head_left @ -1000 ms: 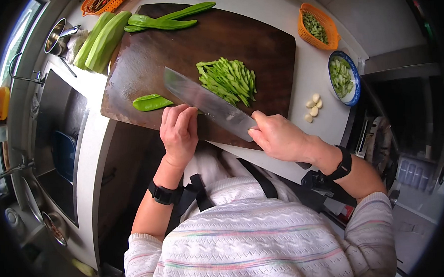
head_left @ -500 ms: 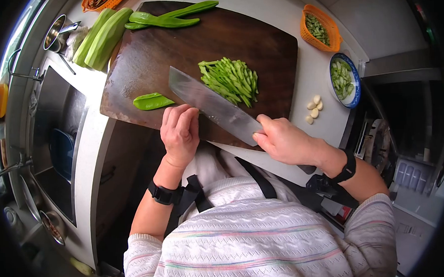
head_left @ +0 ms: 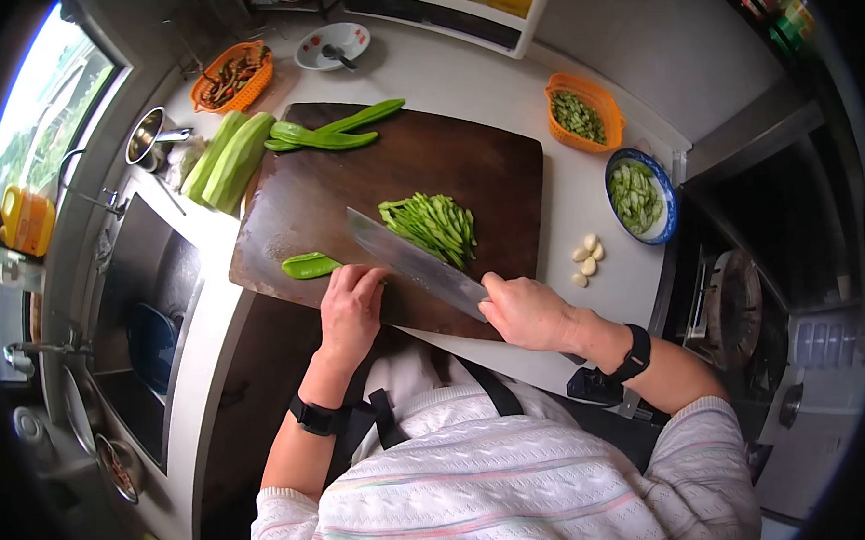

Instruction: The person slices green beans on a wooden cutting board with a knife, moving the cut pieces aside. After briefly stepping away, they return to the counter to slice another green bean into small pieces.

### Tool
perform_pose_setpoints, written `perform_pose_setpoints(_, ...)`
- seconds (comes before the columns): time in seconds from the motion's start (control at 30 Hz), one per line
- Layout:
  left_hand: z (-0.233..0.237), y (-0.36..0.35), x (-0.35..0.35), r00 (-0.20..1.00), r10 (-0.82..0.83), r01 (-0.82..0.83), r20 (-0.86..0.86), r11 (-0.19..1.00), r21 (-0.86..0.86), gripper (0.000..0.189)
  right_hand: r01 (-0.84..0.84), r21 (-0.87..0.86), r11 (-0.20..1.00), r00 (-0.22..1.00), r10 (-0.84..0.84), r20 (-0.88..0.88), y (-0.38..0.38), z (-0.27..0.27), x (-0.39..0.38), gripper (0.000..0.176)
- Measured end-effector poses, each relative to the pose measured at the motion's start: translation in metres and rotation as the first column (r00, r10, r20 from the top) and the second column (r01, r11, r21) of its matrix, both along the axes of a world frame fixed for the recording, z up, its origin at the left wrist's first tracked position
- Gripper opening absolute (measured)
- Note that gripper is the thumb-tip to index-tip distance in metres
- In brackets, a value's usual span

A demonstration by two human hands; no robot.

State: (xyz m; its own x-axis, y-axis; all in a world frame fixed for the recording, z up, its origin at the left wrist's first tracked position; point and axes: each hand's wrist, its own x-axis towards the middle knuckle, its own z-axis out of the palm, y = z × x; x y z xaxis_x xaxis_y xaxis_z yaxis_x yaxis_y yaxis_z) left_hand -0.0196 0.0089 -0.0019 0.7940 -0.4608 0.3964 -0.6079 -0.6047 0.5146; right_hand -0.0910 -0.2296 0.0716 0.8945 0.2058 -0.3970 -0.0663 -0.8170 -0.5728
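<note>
My right hand [head_left: 531,312] is closed around the handle end of a broad kitchen knife [head_left: 415,259]. Its blade slants over the dark wooden cutting board [head_left: 323,198], between my left hand and a pile of green pepper strips [head_left: 433,229]. Near the board's front edge, my left hand [head_left: 350,307] has its fingers curled down, and a bit of green pepper shows at the fingertips. Most of that piece is hidden under the hand. A flat green pepper piece [head_left: 310,266] lies just left of those fingers. Long green peppers [head_left: 325,137] rest along the board's far edge.
Peeled pale-green gourds [head_left: 237,165] lie at the board's left corner, near the sink [head_left: 166,253]. To the right are garlic cloves [head_left: 588,255], a blue-rimmed bowl [head_left: 669,194] of sliced greens and an orange basket [head_left: 610,100]. A white plate [head_left: 357,40] stands behind.
My view has tilted up, showing more of the counter's back. My left fingers have come down from a raised curl onto the pepper. The knife remains in my right hand.
</note>
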Motion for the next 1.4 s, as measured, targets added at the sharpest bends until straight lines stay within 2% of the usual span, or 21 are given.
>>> perform_pose_setpoints(0.07,0.005,0.0,0.002,0.998,0.003,-0.002,-0.06,1.0,0.018,0.017,-0.037,-0.021,0.999,0.999,0.037,0.035,0.003,-0.003,-0.002,0.021)
perform_pose_setpoints(0.23,-0.003,0.001,0.003,0.999,0.033,-0.032,-0.038,0.999,0.043,0.007,-0.009,-0.031,0.999,0.989,0.013,0.145,0.003,-0.012,-0.009,0.022)
perform_pose_setpoints(0.33,-0.01,0.004,0.004,0.999,-0.022,0.026,-0.049,0.997,0.078,0.007,0.008,0.005,1.0,0.979,-0.009,0.203,0.002,-0.021,-0.01,0.02)
perform_pose_setpoints(0.43,-0.002,0.019,-0.003,1.0,-0.002,0.002,-0.004,0.999,0.044,0.011,0.109,0.034,0.993,0.989,-0.112,0.1,-0.005,-0.035,-0.011,0.018)
perform_pose_setpoints(0.53,0.007,0.07,-0.018,0.991,0.121,-0.118,0.061,0.992,-0.047,0.011,0.124,0.031,0.992,0.988,-0.126,0.089,-0.017,-0.047,-0.01,0.013)
perform_pose_setpoints(0.57,0.005,0.094,-0.023,0.975,0.208,-0.205,0.08,0.978,-0.05,0.01,0.204,0.193,0.96,0.979,-0.196,-0.06,-0.019,-0.047,-0.007,0.008)
perform_pose_setpoints(0.6,0.002,0.122,-0.031,0.95,0.297,-0.294,0.097,0.955,-0.051,0.01,0.18,0.169,0.969,0.984,-0.178,-0.024,-0.022,-0.052,-0.005,0.011)
perform_pose_setpoints(0.67,0.001,0.191,-0.054,0.845,0.511,-0.489,0.157,0.858,-0.161,0.01,0.142,0.203,0.969,0.987,-0.154,0.044,-0.039,-0.07,-0.001,0.016)
perform_pose_setpoints(0.7,0.003,0.228,-0.072,0.776,0.618,-0.593,0.127,0.783,-0.187,0.009,0.195,0.195,0.961,0.981,-0.186,-0.063,-0.039,-0.057,-0.001,0.017)
perform_pose_setpoints(0.73,0.007,0.266,-0.094,0.673,0.731,-0.714,0.114,0.682,-0.157,0.007,0.062,-0.129,0.99,0.994,-0.05,0.099,0.002,-0.017,-0.01,0.042)
perform_pose_setpoints(0.77,0.009,0.305,-0.118,0.556,0.813,-0.792,0.172,0.581,-0.187,0.006,0.132,-0.128,0.983,0.986,-0.116,0.122,0.017,-0.008,-0.014,0.04)
perform_pose_setpoints(0.8,0.009,0.344,-0.147,0.437,0.884,-0.866,0.166,0.463,-0.188,0.006,0.05,-0.13,0.99,0.975,-0.02,0.222,0.032,0.002,-0.018,0.04)
perform_pose_setpoints(0.87,0.014,0.417,-0.218,0.141,0.961,-0.972,0.238,0.18,-0.149,0.005,0.105,-0.202,0.974,0.971,-0.056,0.234,0.038,0.004,-0.019,0.04)
perform_pose_setpoints(0.93,0.022,0.482,-0.304,-0.132,0.929,-0.988,0.345,-0.094,-0.125,0.007,0.119,-0.194,0.974,0.975,-0.078,0.206,0.043,0.006,-0.019,0.04)
perform_pose_setpoints(1.0,0.031,0.536,-0.391,-0.39,0.866,-0.921,0.313,-0.368,-0.129,0.007,0.146,-0.184,0.972,0.977,-0.112,0.182,0.051,0.01,-0.019,0.04)
perform_pose_setpoints(1.07,0.041,0.585,-0.476,-0.52,0.729,-0.829,0.445,-0.557,-0.056,0.01,0.136,-0.213,0.968,0.981,-0.102,0.163,0.06,0.016,-0.02,0.038)
perform_pose_setpoints(1.13,0.059,0.62,-0.534,-0.655,0.61,-0.652,0.445,-0.755,0.075,0.018,0.162,-0.275,0.948,0.982,-0.126,0.144,0.062,0.015,-0.023,0.043)
perform_pose_setpoints(1.2,0.072,0.651,-0.572,-0.768,0.588,-0.571,0.254,-0.808,0.145,0.025,0.085,-0.289,0.954,0.973,-0.017,0.229,0.032,-0.002,-0.017,0.052)
perform_pose_setpoints(1.3,0.07,0.676,-0.588,-0.777,0.596,-0.59,0.203,-0.802,0.095,0.029,0.12,-0.442,0.889,0.984,-0.048,0.172,0.035,0.0,-0.013,0.062)
perform_pose_setpoints(1.37,0.062,0.674,-0.559,-0.69,0.676,-0.681,0.258,-0.727,0.086,0.029,0.132,-0.352,0.927,0.978,-0.064,0.199,0.032,-0.006,-0.014,0.064)
perform_pose_setpoints(1.4,0.046,0.682,-0.548,-0.6,0.745,-0.76,0.291,-0.644,0.084,0.028,-0.126,-0.031,0.992,0.847,0.124,0.516,0.006,-0.05,0.002,0.019)
